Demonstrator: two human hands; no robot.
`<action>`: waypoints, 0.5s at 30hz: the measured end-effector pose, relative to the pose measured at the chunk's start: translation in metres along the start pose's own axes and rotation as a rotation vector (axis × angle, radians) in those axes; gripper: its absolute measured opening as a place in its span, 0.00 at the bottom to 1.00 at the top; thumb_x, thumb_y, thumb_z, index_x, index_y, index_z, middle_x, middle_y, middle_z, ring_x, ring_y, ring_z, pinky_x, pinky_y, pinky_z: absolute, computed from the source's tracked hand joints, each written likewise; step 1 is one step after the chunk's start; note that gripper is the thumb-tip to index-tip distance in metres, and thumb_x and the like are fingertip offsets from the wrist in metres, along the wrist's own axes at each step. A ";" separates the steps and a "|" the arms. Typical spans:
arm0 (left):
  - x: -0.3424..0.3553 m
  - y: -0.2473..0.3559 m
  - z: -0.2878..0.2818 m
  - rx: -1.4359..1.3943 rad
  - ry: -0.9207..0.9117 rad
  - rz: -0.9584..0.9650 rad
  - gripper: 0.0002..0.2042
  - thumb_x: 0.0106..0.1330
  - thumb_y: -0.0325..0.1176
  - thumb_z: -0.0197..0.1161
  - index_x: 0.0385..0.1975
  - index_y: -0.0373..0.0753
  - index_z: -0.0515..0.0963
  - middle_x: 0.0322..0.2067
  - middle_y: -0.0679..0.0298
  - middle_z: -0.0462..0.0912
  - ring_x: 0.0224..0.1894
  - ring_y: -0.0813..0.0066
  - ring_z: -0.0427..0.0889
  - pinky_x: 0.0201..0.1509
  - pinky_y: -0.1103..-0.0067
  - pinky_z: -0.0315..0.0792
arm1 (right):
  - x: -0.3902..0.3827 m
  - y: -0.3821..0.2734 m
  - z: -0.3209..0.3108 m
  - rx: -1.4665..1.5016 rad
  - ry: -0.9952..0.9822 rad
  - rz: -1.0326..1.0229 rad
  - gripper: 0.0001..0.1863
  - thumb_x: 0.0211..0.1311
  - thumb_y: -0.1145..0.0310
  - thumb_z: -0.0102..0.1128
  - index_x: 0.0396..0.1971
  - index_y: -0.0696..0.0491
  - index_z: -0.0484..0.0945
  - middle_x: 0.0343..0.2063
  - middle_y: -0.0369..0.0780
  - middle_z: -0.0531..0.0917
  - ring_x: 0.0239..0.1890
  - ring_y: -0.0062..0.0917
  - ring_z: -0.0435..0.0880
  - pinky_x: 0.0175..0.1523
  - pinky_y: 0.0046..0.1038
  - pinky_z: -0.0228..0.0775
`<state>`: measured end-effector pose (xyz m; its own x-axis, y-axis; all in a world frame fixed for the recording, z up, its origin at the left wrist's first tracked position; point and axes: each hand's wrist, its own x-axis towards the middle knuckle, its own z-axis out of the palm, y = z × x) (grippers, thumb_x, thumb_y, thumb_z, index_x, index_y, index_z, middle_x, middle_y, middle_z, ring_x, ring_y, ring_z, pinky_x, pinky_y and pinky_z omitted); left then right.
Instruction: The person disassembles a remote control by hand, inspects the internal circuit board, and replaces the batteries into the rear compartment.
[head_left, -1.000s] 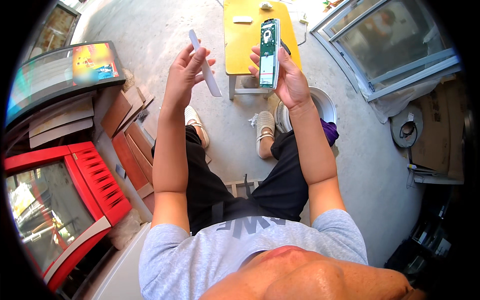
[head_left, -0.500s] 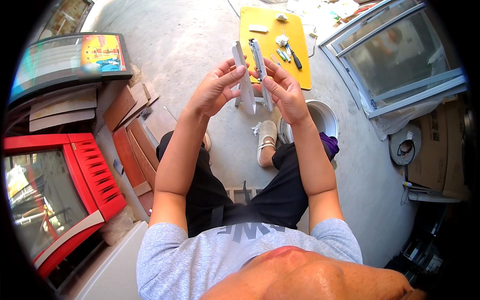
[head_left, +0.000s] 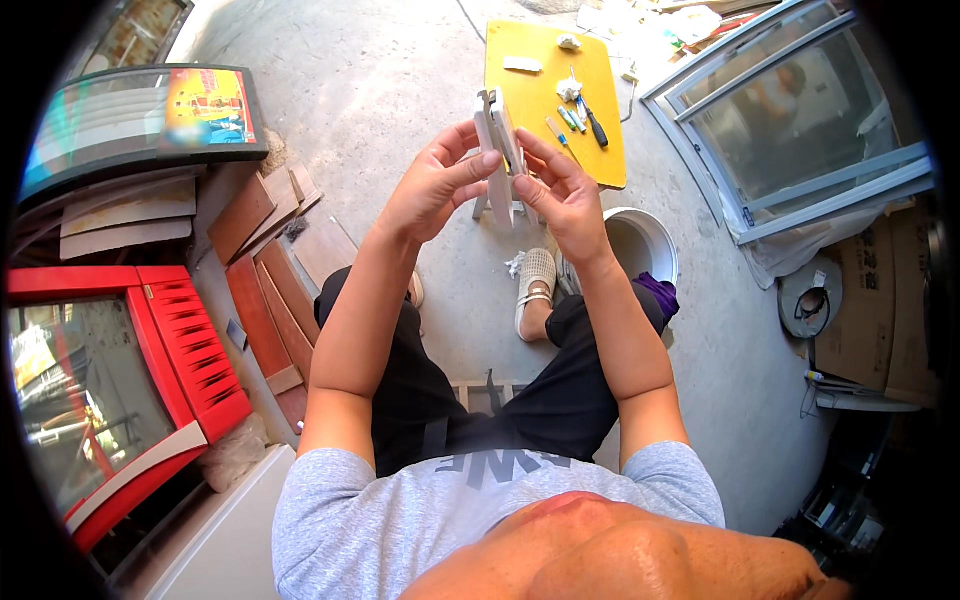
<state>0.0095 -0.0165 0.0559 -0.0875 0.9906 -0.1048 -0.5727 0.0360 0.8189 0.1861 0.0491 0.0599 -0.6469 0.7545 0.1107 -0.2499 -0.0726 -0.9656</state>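
My left hand [head_left: 440, 185] is closed on a long white plastic cover [head_left: 498, 195], held upright between thumb and fingers. My right hand [head_left: 565, 205] grips a slim white electronic device [head_left: 505, 115], edge-on, close alongside the cover. I cannot tell whether the two pieces are joined. Beyond them, a yellow stool [head_left: 590, 165] bears a black-handled screwdriver [head_left: 596, 130], small slender tools [head_left: 565, 118], crumpled white pieces [head_left: 568, 90] and a white flat piece [head_left: 522, 64].
A white bucket [head_left: 650, 230] with purple cloth stands right of my legs. Glazed metal frames [head_left: 770, 200] lean at upper right, cardboard [head_left: 850, 350] below them. Wooden boards [head_left: 270, 300] lie left, beside a red-framed glass door [head_left: 190, 370] and a glass panel [head_left: 90, 140].
The cover and the device, held apart a second ago with the green circuit board showing, have come together. My hands moved inward and the device turned edge-on, hiding most of the board.
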 end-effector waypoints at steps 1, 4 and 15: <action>0.000 0.000 0.000 0.001 -0.002 0.004 0.35 0.58 0.38 0.73 0.63 0.34 0.64 0.59 0.57 0.71 0.60 0.65 0.73 0.61 0.69 0.72 | 0.000 0.000 0.001 -0.006 -0.001 -0.006 0.28 0.61 0.77 0.64 0.62 0.60 0.70 0.56 0.43 0.76 0.60 0.26 0.74 0.66 0.32 0.67; -0.001 0.002 0.003 -0.004 -0.002 0.009 0.35 0.58 0.38 0.73 0.63 0.34 0.64 0.59 0.57 0.71 0.60 0.65 0.74 0.61 0.69 0.73 | 0.000 0.000 0.001 -0.013 0.000 -0.018 0.28 0.61 0.77 0.64 0.62 0.59 0.70 0.56 0.43 0.76 0.59 0.26 0.74 0.66 0.32 0.67; -0.001 -0.001 0.003 0.011 0.010 0.010 0.35 0.57 0.38 0.74 0.63 0.35 0.65 0.58 0.56 0.72 0.59 0.66 0.74 0.61 0.69 0.72 | 0.000 0.004 0.002 -0.016 -0.010 -0.021 0.27 0.61 0.77 0.64 0.61 0.59 0.71 0.56 0.43 0.76 0.58 0.24 0.75 0.65 0.32 0.68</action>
<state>0.0126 -0.0168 0.0572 -0.1014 0.9896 -0.1016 -0.5626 0.0272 0.8263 0.1840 0.0476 0.0560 -0.6484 0.7495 0.1335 -0.2524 -0.0461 -0.9665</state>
